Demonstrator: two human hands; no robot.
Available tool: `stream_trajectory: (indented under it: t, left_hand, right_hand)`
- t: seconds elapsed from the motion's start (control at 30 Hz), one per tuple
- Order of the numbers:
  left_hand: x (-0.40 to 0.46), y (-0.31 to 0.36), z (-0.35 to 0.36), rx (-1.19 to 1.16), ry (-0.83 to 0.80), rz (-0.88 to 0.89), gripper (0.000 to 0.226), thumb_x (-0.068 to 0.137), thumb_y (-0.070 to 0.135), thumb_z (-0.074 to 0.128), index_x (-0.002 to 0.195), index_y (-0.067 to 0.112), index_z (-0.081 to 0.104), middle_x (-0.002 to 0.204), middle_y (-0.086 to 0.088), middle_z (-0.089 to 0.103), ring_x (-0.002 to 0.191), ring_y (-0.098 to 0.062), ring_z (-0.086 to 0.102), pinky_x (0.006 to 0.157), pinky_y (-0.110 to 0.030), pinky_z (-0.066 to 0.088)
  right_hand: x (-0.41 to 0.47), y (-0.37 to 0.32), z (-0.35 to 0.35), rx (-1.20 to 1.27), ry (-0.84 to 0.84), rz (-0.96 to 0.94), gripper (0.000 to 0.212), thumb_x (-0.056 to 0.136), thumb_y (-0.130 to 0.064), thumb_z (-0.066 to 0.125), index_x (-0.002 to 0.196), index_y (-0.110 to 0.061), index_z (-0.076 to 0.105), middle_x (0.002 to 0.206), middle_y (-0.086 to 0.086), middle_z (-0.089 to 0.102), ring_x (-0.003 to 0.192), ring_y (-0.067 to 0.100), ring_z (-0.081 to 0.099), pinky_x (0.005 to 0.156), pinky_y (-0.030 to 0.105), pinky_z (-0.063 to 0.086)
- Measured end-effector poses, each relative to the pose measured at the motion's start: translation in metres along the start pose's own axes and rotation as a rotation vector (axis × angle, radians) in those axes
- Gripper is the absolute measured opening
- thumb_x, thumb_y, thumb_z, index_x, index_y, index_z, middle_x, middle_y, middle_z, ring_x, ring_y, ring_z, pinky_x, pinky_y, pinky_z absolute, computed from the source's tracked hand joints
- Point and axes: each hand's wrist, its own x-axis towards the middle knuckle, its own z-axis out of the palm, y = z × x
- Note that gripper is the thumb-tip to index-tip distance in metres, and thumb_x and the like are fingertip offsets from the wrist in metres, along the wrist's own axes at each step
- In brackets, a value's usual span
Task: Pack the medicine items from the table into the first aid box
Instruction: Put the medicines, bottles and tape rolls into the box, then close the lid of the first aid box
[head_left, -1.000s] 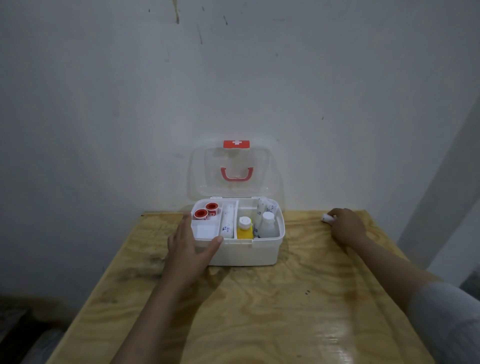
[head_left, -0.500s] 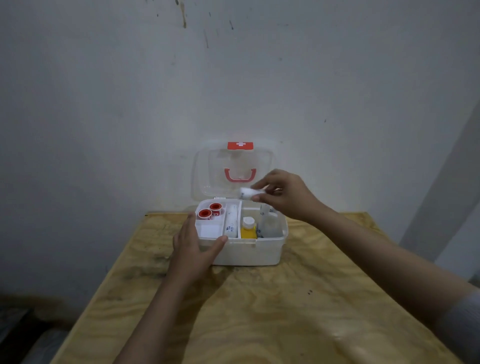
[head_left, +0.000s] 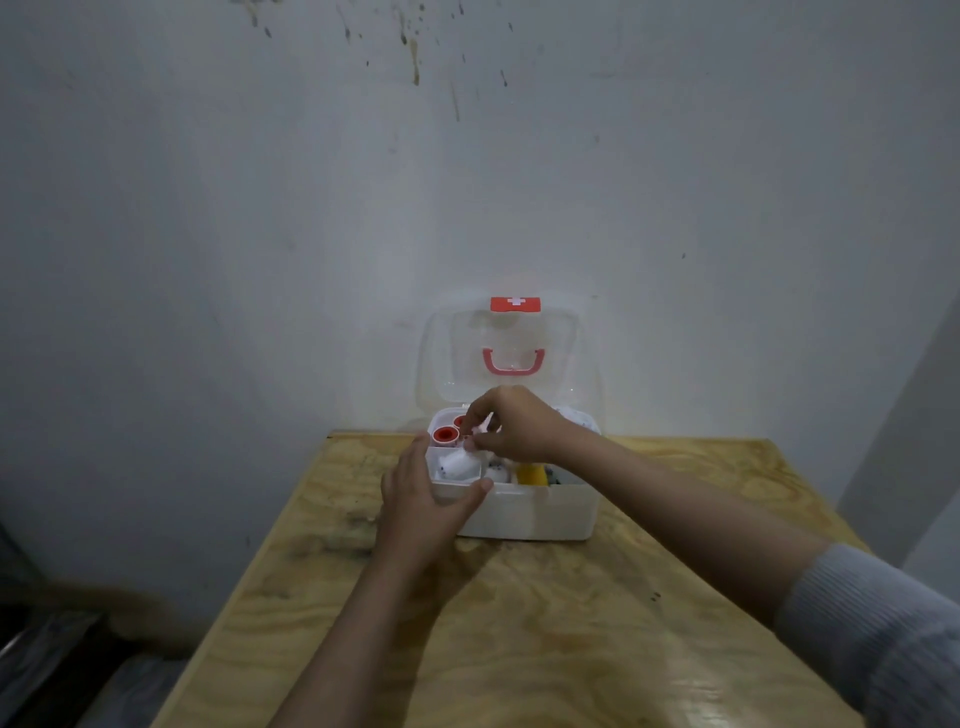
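Note:
The white first aid box (head_left: 540, 514) stands open at the table's far edge, its clear lid (head_left: 511, 358) upright with a red handle. My left hand (head_left: 423, 501) grips the box's front left corner. My right hand (head_left: 511, 423) hovers over the left compartments, fingers pinched on the end of a small white tube (head_left: 460, 460) that dips into the front left compartment. Behind it sit two red-capped rolls (head_left: 444, 435). A yellow bottle (head_left: 532, 474) shows partly under my right wrist; the other items are hidden.
The plywood table (head_left: 597, 623) runs toward me, and its left edge drops to a dark floor. A stained white wall stands right behind the box. A grey sleeve covers my right forearm at the frame's right edge.
My right hand picked the white tube up from the table's far right, carried it over the box and lowered it into the front left compartment. My left hand kept its hold.

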Motion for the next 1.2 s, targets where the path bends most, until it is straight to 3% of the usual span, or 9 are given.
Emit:
stream_trajectory:
  t: [0.1, 0.2, 0.27, 0.4, 0.5, 0.7, 0.9, 1.03, 1.2]
  left_hand:
    - [0.000, -0.001, -0.006, 0.007, 0.003, 0.003, 0.096, 0.066, 0.066, 0.068, 0.145, 0.032, 0.024, 0.150, 0.005, 0.031, 0.136, -0.020, 0.025, 0.100, -0.043, 0.040]
    - [0.000, -0.001, -0.004, -0.008, -0.016, -0.052, 0.099, 0.063, 0.069, 0.068, 0.144, 0.036, 0.023, 0.151, 0.004, 0.030, 0.136, -0.022, 0.028, 0.100, -0.046, 0.042]
    - [0.000, 0.000, -0.001, -0.029, -0.032, -0.081, 0.100, 0.062, 0.070, 0.068, 0.144, 0.038, 0.021, 0.151, 0.002, 0.028, 0.136, -0.023, 0.030, 0.099, -0.047, 0.043]
    - [0.003, 0.001, 0.003, -0.060, -0.051, -0.080, 0.102, 0.060, 0.072, 0.068, 0.144, 0.039, 0.021, 0.150, 0.002, 0.030, 0.134, -0.023, 0.032, 0.098, -0.046, 0.044]
    - [0.003, 0.003, 0.005, -0.066, -0.059, -0.069, 0.102, 0.059, 0.072, 0.068, 0.143, 0.038, 0.022, 0.149, 0.003, 0.032, 0.133, -0.022, 0.032, 0.098, -0.044, 0.045]
    - [0.007, 0.005, -0.005, -0.084, -0.043, -0.066, 0.099, 0.063, 0.066, 0.070, 0.144, 0.037, 0.021, 0.151, 0.002, 0.030, 0.134, -0.023, 0.033, 0.099, -0.044, 0.044]
    - [0.011, 0.003, -0.011, -0.114, -0.037, -0.058, 0.105, 0.064, 0.065, 0.071, 0.147, 0.035, 0.015, 0.154, -0.001, 0.028, 0.136, -0.026, 0.034, 0.100, -0.048, 0.046]
    - [0.005, 0.007, -0.009, -0.233, -0.046, -0.030, 0.118, 0.063, 0.059, 0.074, 0.149, 0.034, -0.002, 0.156, -0.001, 0.025, 0.137, -0.027, 0.036, 0.101, -0.046, 0.045]
    - [-0.011, 0.002, -0.013, -0.307, 0.000, 0.070, 0.127, 0.054, 0.062, 0.077, 0.145, 0.046, -0.010, 0.154, 0.001, 0.029, 0.135, -0.017, 0.039, 0.103, -0.044, 0.044]
  right_hand:
    - [0.006, 0.005, -0.015, 0.005, 0.216, -0.003, 0.025, 0.085, -0.021, 0.066, 0.108, -0.012, 0.067, 0.113, 0.008, 0.065, 0.091, 0.013, 0.056, 0.080, 0.024, 0.046]
    - [0.017, 0.019, -0.036, -0.059, 0.534, 0.015, 0.033, 0.084, -0.024, 0.064, 0.115, -0.013, 0.061, 0.119, 0.011, 0.058, 0.111, 0.026, 0.051, 0.093, 0.038, 0.045]
    - [0.029, 0.027, -0.053, -0.162, 0.628, 0.055, 0.042, 0.084, -0.024, 0.063, 0.123, -0.014, 0.055, 0.126, 0.011, 0.056, 0.116, 0.029, 0.048, 0.096, 0.044, 0.044]
    - [0.054, 0.047, -0.074, -0.348, 0.474, 0.149, 0.054, 0.085, -0.032, 0.062, 0.134, -0.019, 0.043, 0.136, 0.008, 0.051, 0.125, 0.029, 0.045, 0.106, 0.053, 0.035]
    - [0.059, 0.059, -0.073, -0.410, 0.392, 0.177, 0.052, 0.086, -0.037, 0.059, 0.133, -0.021, 0.045, 0.130, 0.008, 0.055, 0.118, 0.030, 0.050, 0.104, 0.053, 0.036]
    - [0.050, 0.042, -0.072, -0.338, 0.581, -0.042, 0.035, 0.088, -0.032, 0.060, 0.119, -0.015, 0.063, 0.109, 0.011, 0.060, 0.096, 0.027, 0.055, 0.079, 0.036, 0.046]
    - [-0.005, 0.023, -0.049, -0.299, 0.658, -0.207, 0.035, 0.081, -0.029, 0.067, 0.112, -0.012, 0.066, 0.101, 0.014, 0.063, 0.090, 0.029, 0.057, 0.074, 0.040, 0.051]
    - [-0.051, 0.024, -0.021, -0.366, 0.658, -0.257, 0.037, 0.084, -0.040, 0.056, 0.109, -0.014, 0.066, 0.101, 0.011, 0.063, 0.093, 0.027, 0.056, 0.077, 0.038, 0.047]
    - [-0.082, 0.034, 0.019, -0.408, 0.712, -0.350, 0.035, 0.090, -0.041, 0.052, 0.103, -0.012, 0.068, 0.095, 0.011, 0.065, 0.089, 0.029, 0.057, 0.077, 0.038, 0.046]
